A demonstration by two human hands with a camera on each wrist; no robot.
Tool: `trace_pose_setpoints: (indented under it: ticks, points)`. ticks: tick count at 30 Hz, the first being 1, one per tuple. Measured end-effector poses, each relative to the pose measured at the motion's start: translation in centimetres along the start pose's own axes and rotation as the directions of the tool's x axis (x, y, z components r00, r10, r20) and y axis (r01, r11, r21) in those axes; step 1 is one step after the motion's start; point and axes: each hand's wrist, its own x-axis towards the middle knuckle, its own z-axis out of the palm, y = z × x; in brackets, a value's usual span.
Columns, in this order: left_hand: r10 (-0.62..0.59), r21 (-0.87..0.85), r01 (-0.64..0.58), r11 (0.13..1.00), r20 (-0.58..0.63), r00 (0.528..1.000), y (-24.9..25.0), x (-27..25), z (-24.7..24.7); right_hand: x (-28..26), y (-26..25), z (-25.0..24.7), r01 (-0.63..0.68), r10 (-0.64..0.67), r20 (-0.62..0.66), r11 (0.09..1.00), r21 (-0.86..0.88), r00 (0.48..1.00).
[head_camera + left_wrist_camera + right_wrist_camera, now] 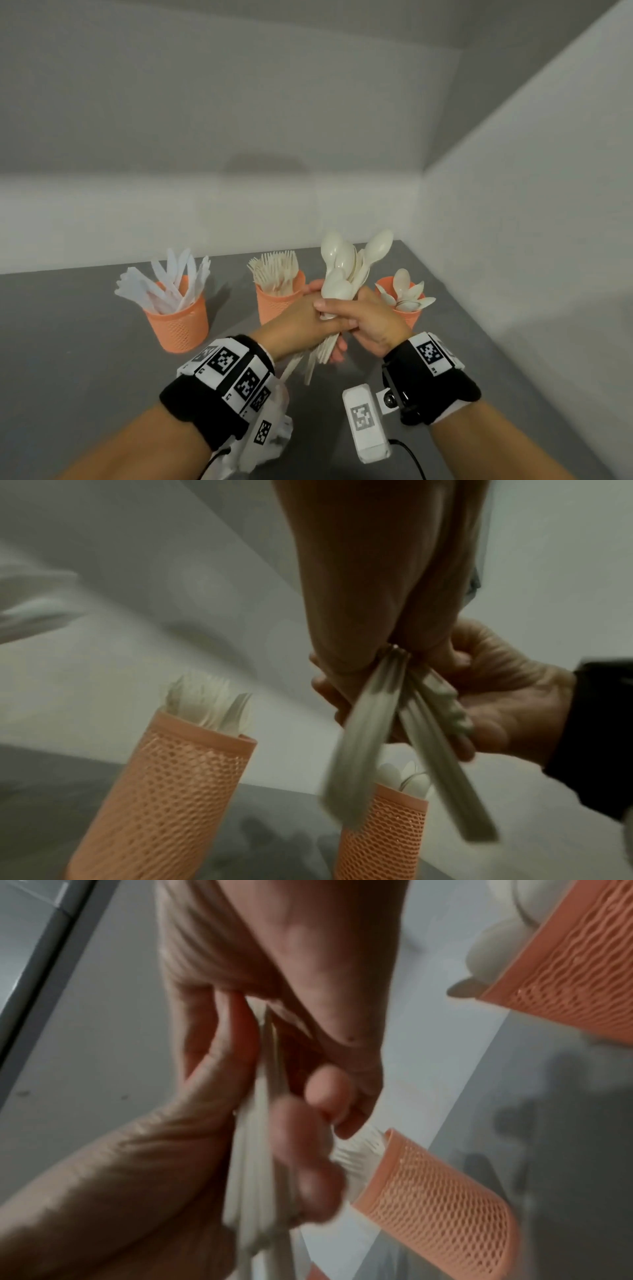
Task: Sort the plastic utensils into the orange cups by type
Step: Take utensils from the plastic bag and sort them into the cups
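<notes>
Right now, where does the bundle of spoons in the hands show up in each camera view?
Head: bundle of spoons at centre, bowls up, gripped by left hand and right hand.
Left wrist: right of centre, only the blurred handles hanging below the grip.
Right wrist: centre-left, handles between the fingers.
Shared landmark: the orange cup of forks, just behind the hands.

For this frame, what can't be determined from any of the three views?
- How many spoons are in the bunch: they overlap, and the left hand and right hand cover the handles.
- Handle ends: motion-blurred in both wrist views.
- Knife cup: outside both wrist views.
</notes>
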Motion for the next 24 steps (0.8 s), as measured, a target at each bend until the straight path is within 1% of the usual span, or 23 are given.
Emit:
trace_pose_setpoints:
  ticks: [2, 5, 7, 8, 9, 10, 11, 12, 13, 14, 15, 16, 17, 18, 19, 21, 22, 24]
  points:
    - [0.002, 0.015, -0.003, 1.000, 0.078, 0.997, 0.7, 1.2, 0.8, -0.4, -0.3, -1.4, -0.048, 0.047, -0.067, 0.999, -0.019, 0.997]
    - [0.055, 0.050, -0.063, 0.997, 0.134, 0.989, 1.5, 3.4, 2.4, -1.1, -1.2, -3.6, -0.055, 0.053, -0.129, 0.998, -0.011, 0.990]
    - [0.042, 0.077, -0.056, 0.995, 0.171, 0.984, 1.6, 4.9, 3.1, -1.7, -2.2, -5.0, 0.022, -0.018, -0.204, 1.000, 0.014, 0.979]
    - [0.015, 0.077, -0.029, 0.997, 0.176, 0.984, 1.5, 5.5, 3.2, -1.9, -2.8, -5.8, 0.088, -0.076, -0.264, 0.995, 0.036, 0.962]
    - [-0.008, 0.061, -0.002, 0.998, 0.158, 0.987, 1.4, 6.2, 3.2, -2.1, -3.5, -6.9, 0.171, -0.151, -0.333, 0.985, 0.031, 0.931]
    - [-0.030, 0.038, 0.026, 0.999, 0.106, 0.994, 1.2, 6.9, 3.2, -2.2, -4.2, -8.1, 0.258, -0.237, -0.408, 0.966, -0.004, 0.881]
    - [-0.049, 0.018, 0.049, 0.999, 0.021, 0.999, 0.9, 7.6, 3.2, -2.3, -4.9, -9.4, 0.342, -0.325, -0.483, 0.938, -0.055, 0.813]
    - [-0.070, 0.015, 0.071, 0.997, -0.081, 0.994, 0.4, 8.3, 3.2, -2.3, -5.4, -10.7, 0.412, -0.403, -0.549, 0.904, -0.113, 0.732]
    - [-0.087, 0.022, 0.092, 0.996, -0.171, 0.981, -0.2, 8.9, 3.2, -2.3, -5.9, -12.0, 0.463, -0.459, -0.600, 0.872, -0.162, 0.655]
    - [-0.095, 0.031, 0.105, 0.994, -0.229, 0.969, -0.8, 9.4, 3.3, -2.2, -6.2, -13.1, 0.496, -0.496, -0.639, 0.845, -0.199, 0.588]
    - [-0.108, 0.048, 0.123, 0.991, -0.244, 0.964, -1.6, 10.0, 3.6, -1.9, -6.3, -13.9, 0.519, -0.519, -0.659, 0.826, -0.221, 0.544]
    - [-0.122, 0.066, 0.140, 0.988, -0.231, 0.965, -2.3, 10.6, 3.9, -1.4, -6.1, -14.4, 0.530, -0.526, -0.665, 0.818, -0.225, 0.530]
    - [-0.138, 0.078, 0.157, 0.984, -0.208, 0.968, -3.0, 11.1, 4.5, -0.8, -5.6, -14.8, 0.532, -0.518, -0.657, 0.822, -0.204, 0.547]
    - [-0.146, 0.080, 0.163, 0.983, -0.187, 0.971, -3.5, 11.7, 5.0, 0.0, -5.0, -14.9, 0.519, -0.499, -0.639, 0.836, -0.178, 0.585]
    - [-0.143, 0.071, 0.157, 0.985, -0.173, 0.975, -3.9, 12.2, 5.6, 0.7, -4.2, -14.9, 0.492, -0.473, -0.609, 0.857, -0.151, 0.637]
    - [-0.106, 0.049, 0.116, 0.992, -0.172, 0.979, -4.4, 13.1, 6.7, 2.0, -2.4, -14.8, 0.405, -0.393, -0.542, 0.909, -0.103, 0.743]
    - [-0.086, 0.054, 0.097, 0.994, -0.181, 0.980, -4.5, 13.4, 7.1, 2.4, -1.6, -14.6, 0.355, -0.347, -0.517, 0.931, -0.088, 0.782]
    - [-0.058, 0.063, 0.073, 0.995, -0.214, 0.975, -4.8, 14.1, 7.5, 2.9, -0.4, -14.5, 0.269, -0.273, -0.477, 0.960, -0.077, 0.835]
